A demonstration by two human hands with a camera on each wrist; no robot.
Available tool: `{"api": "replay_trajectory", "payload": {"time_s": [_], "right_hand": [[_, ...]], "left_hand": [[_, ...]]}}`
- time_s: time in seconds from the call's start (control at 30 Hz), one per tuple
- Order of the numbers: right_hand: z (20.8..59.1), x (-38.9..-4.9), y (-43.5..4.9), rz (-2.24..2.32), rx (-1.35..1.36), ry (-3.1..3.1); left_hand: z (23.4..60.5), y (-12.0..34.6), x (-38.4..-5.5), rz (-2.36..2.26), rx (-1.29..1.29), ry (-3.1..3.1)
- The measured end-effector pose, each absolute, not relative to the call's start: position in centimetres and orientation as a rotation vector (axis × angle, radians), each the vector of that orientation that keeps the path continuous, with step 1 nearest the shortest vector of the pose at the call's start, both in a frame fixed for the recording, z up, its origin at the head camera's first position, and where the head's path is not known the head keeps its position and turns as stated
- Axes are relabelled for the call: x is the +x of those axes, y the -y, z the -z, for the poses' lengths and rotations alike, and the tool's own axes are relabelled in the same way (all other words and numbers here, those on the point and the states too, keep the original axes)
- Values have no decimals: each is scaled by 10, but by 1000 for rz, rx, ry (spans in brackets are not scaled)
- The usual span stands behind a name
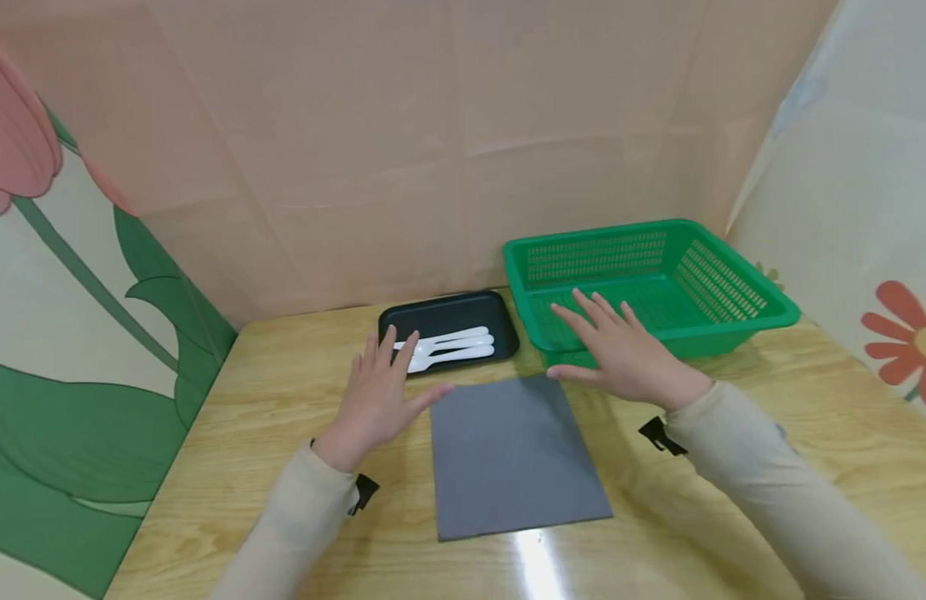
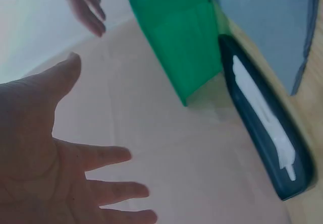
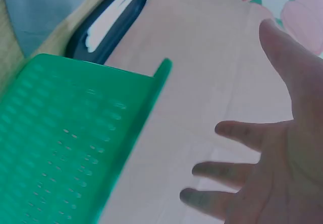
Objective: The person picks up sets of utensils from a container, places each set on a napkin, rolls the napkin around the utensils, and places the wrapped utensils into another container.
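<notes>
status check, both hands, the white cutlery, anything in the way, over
Left hand, right hand: spread, holding nothing. White cutlery: lying in black tray. Obstruction: no object seen lying over it.

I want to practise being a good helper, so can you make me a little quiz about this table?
1. True or false: the left hand is holding a spoon.
2. Choose: the white cutlery lies in (a) a bowl, (b) the black tray, (c) a pot.
3. What colour is the basket near the right hand?

Key: 1. False, its fingers are spread and hold nothing. 2. b. 3. Green.
</notes>
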State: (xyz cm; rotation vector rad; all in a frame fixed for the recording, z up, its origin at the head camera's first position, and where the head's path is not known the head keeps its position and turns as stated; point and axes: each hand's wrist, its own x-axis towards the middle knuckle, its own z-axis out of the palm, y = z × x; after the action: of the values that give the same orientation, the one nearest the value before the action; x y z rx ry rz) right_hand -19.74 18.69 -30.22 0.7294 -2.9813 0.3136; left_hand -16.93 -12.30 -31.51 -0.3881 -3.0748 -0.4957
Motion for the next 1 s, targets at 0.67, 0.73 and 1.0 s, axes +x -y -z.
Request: {"api": "replay_trajectory", "payload": {"time_s": [0.67,0.73,1.0], "right_hand": [[319,-182,-152,-215,1246,2795],[328,-184,-151,-208,1274,2863],[357,-194,-150,-269,1283,2993]], "left_hand": [[331,93,-144,370,-757,2980],[337,90,-143,335,-792,3000],[361,83,-136,128,-896,3156]]}}
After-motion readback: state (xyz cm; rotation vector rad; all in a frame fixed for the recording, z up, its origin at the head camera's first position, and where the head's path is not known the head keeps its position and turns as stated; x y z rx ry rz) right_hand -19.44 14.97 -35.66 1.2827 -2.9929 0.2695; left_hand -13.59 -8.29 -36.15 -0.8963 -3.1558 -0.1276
